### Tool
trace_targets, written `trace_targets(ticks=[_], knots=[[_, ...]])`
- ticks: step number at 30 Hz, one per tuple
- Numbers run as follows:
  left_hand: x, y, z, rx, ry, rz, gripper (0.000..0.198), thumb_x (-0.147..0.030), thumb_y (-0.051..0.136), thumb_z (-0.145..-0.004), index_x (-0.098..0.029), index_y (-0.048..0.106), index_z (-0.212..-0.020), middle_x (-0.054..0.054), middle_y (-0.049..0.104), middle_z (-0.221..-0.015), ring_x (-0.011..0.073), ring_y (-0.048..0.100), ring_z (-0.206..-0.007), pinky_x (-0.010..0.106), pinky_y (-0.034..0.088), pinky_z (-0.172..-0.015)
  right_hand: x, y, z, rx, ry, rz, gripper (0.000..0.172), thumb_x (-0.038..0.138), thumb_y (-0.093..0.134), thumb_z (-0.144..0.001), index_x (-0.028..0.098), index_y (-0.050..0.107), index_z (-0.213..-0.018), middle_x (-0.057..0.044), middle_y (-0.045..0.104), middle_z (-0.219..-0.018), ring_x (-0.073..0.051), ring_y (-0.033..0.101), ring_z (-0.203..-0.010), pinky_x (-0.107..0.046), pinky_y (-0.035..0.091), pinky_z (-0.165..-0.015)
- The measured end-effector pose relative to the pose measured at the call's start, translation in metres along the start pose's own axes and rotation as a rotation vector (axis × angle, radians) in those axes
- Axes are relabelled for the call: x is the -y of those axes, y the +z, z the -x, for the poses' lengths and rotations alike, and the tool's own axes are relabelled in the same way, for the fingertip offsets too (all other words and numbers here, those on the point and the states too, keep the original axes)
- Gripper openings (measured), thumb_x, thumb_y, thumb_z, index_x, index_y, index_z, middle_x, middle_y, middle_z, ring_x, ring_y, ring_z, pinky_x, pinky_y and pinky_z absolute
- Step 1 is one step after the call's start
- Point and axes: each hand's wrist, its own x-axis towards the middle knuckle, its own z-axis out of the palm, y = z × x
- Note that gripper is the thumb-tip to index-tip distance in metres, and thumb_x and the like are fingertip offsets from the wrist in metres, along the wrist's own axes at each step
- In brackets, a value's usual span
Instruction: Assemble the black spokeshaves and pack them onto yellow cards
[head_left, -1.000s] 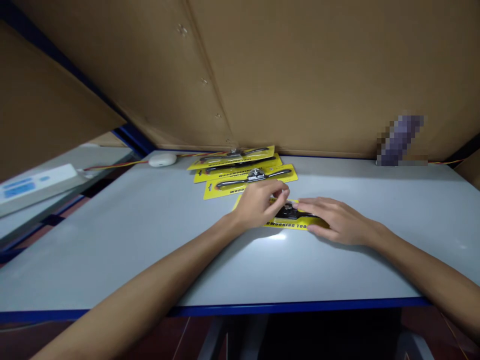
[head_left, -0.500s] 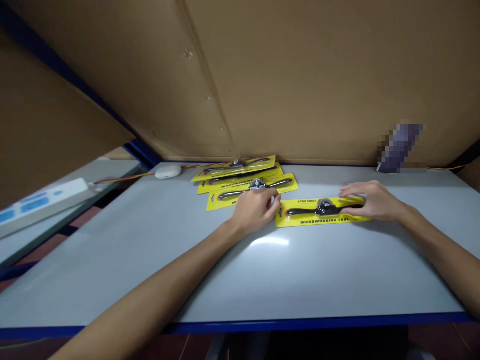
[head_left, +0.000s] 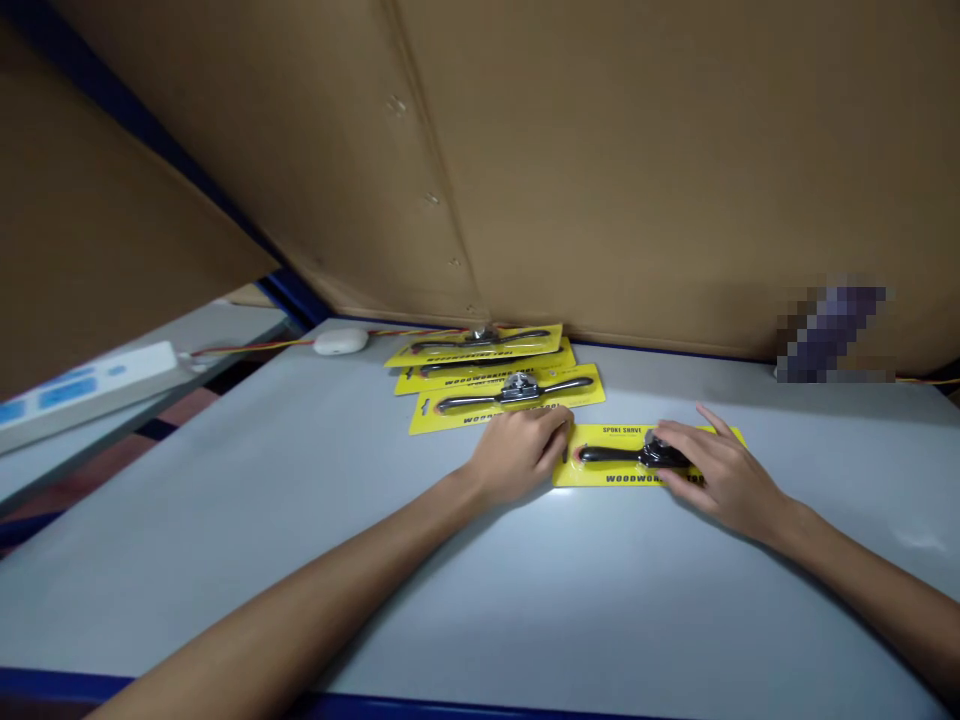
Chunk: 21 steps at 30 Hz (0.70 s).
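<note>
A packaged spokeshave (head_left: pixel 615 455), a black two-handled tool under clear plastic on a yellow card, lies flat on the grey table. My right hand (head_left: pixel 724 470) is over its right half, fingers on the metal middle and thumb along the lower edge, hiding the right handle. My left hand (head_left: pixel 521 455) rests at the card's left end with curled fingers closed at its edge; the fingertips are partly hidden. Just beyond that hand lies another packaged spokeshave (head_left: pixel 517 390). Further packs, including the topmost spokeshave pack (head_left: pixel 480 345), overlap behind it.
A cardboard wall (head_left: pixel 600 180) closes off the table's back. At the back left sit a white rounded case (head_left: pixel 341 342) and red-yellow wires. A white power strip (head_left: pixel 90 390) lies on the left side surface. A blurred purple object (head_left: pixel 836 335) leans at the back right.
My right hand has shifted left along the pack, from its right end to the metal middle. My left hand stays at the left end. The camera view has tilted slightly.
</note>
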Motion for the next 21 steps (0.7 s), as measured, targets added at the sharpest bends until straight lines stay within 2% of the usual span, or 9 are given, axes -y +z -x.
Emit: trace_targets(ticks=[3,5,11,14,17,21], knots=[[-0.0020,-0.0009,0.0003,0.057,-0.034,0.000,0.031,-0.027,0.035,-0.096,-0.021,0.065,-0.095,0.007,0.074,-0.086,0.0223,0.065,-0.069,0.032,0.037,-0.058,-0.0020,0.0033,0.0046,-0.017,-0.016,0.040,0.045,0.031,0.057,-0.103,0.023,0.051,-0.147,-0.014,0.072,-0.135,-0.030,0.072,-0.119,-0.056,0.059,-0.102],[-0.0038,-0.0017,0.0006,0.102,-0.053,-0.023,0.033,-0.026,0.033,-0.097,-0.020,0.065,-0.099,0.009,0.075,-0.091,0.0243,0.067,-0.073,0.033,0.039,-0.060,-0.0038,0.0041,0.0067,-0.009,-0.015,0.057,0.049,0.033,0.058,-0.103,0.023,0.050,-0.150,-0.014,0.071,-0.137,-0.030,0.072,-0.119,-0.053,0.062,-0.098],[-0.0066,-0.0044,-0.0011,0.185,-0.095,-0.078,0.040,-0.021,0.033,-0.094,-0.018,0.064,-0.119,0.012,0.077,-0.105,0.0299,0.071,-0.085,0.036,0.043,-0.064,0.0001,-0.0002,0.0022,0.110,0.030,0.116,0.046,0.038,0.052,-0.106,0.024,0.054,-0.149,-0.014,0.061,-0.151,-0.031,0.065,-0.130,-0.051,0.061,-0.103],[-0.0069,-0.0053,-0.0028,0.195,-0.117,-0.096,0.042,-0.022,0.033,-0.094,-0.019,0.064,-0.123,0.012,0.077,-0.103,0.0306,0.071,-0.086,0.036,0.042,-0.065,0.0014,-0.0020,-0.0009,0.136,0.008,0.133,0.038,0.037,0.050,-0.108,0.023,0.060,-0.141,-0.013,0.066,-0.144,-0.030,0.067,-0.126,-0.051,0.061,-0.100],[-0.0075,-0.0053,-0.0037,0.180,-0.143,-0.107,0.044,-0.025,0.031,-0.096,-0.019,0.061,-0.129,0.011,0.077,-0.097,0.0313,0.071,-0.084,0.036,0.041,-0.066,0.0001,-0.0018,0.0004,0.075,0.014,0.131,0.033,0.037,0.051,-0.107,0.023,0.063,-0.134,-0.012,0.071,-0.134,-0.028,0.072,-0.112,-0.048,0.062,-0.091],[-0.0073,-0.0042,-0.0031,0.114,-0.170,-0.039,0.050,-0.030,0.025,-0.100,-0.017,0.051,-0.141,0.010,0.075,-0.092,0.0321,0.069,-0.079,0.038,0.040,-0.066,-0.0021,-0.0007,0.0046,-0.044,0.024,0.104,0.031,0.036,0.052,-0.107,0.022,0.063,-0.132,-0.012,0.072,-0.131,-0.027,0.072,-0.112,-0.047,0.060,-0.092]])
